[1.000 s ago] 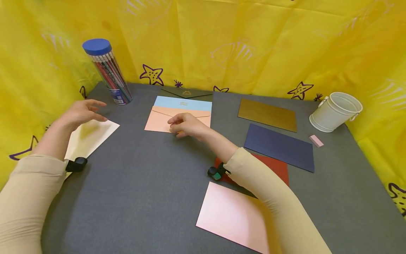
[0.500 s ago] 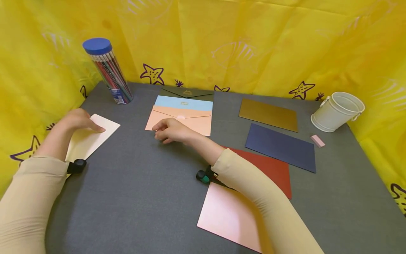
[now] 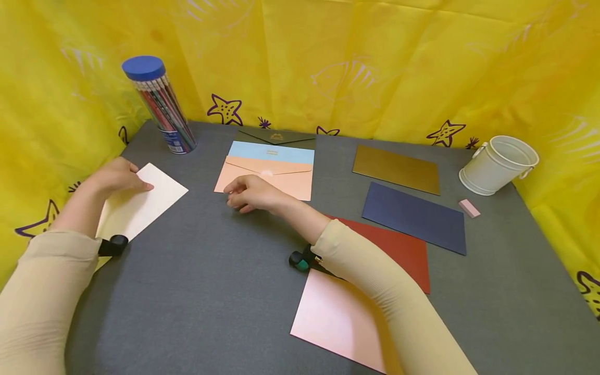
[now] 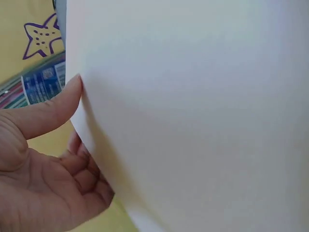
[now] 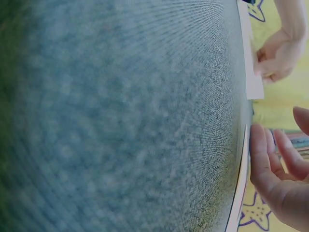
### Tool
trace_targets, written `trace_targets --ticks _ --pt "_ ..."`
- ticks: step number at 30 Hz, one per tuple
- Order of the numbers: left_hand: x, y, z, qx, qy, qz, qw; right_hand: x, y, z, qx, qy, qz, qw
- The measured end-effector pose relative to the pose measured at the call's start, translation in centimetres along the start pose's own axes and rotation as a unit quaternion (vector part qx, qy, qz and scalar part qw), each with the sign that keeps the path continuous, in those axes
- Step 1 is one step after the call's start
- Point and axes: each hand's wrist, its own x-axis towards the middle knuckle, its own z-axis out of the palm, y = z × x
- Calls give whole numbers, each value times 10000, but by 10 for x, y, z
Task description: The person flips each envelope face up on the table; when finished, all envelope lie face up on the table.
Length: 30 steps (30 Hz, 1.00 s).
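Observation:
At the left of the head view, my left hand [image 3: 117, 177] pinches the edge of a plain cream envelope [image 3: 157, 195], thumb on top and fingers behind it. The left wrist view shows the thumb at the rim of the envelope [image 4: 193, 116], which fills most of that picture. My right hand [image 3: 253, 192] holds nothing, its fingers loosely bent. It hovers at the near edge of a peach envelope [image 3: 290, 182] with a round seal. Behind that one, partly overlapped, lie a light blue envelope [image 3: 248, 150] and a dark green one with its flap showing.
A tube of pencils [image 3: 164, 109] with a blue lid stands at the back left. To the right lie gold [image 3: 396, 169], navy [image 3: 414, 216], red [image 3: 408, 255] and pink [image 3: 342, 317] envelopes. A pink eraser [image 3: 469, 208] sits near a white bucket [image 3: 494, 166].
My left hand came down onto the cream envelope, took its edge, and the envelope has shifted slightly right. My right hand moved left off the peach envelope's middle, then stayed still.

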Motion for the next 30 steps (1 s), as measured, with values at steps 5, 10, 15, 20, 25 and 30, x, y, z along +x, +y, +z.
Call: trace_targets --ticks 5,10,15,20,25,30 --pt "0 18 2 -428 148 316 9985 0 -2 -1 22 80 -10 10000" --pt "-1 49 4 -528 65 493 9974 0 -3 -7 -42 274 1 9996" --pt "1 83 9 -691 -45 655 9954 2 -5 -12 -5 443 71 9990" --pt "1 115 18 -838 -49 901 9924 1 -5 -16 196 586 125 9980" --pt "-4 139 28 -943 -85 1173 9886 -2 -3 -23 106 728 28 9973" --pt "-6 154 33 -953 -93 1473 9844 -9 4 -38 73 824 8 9966"
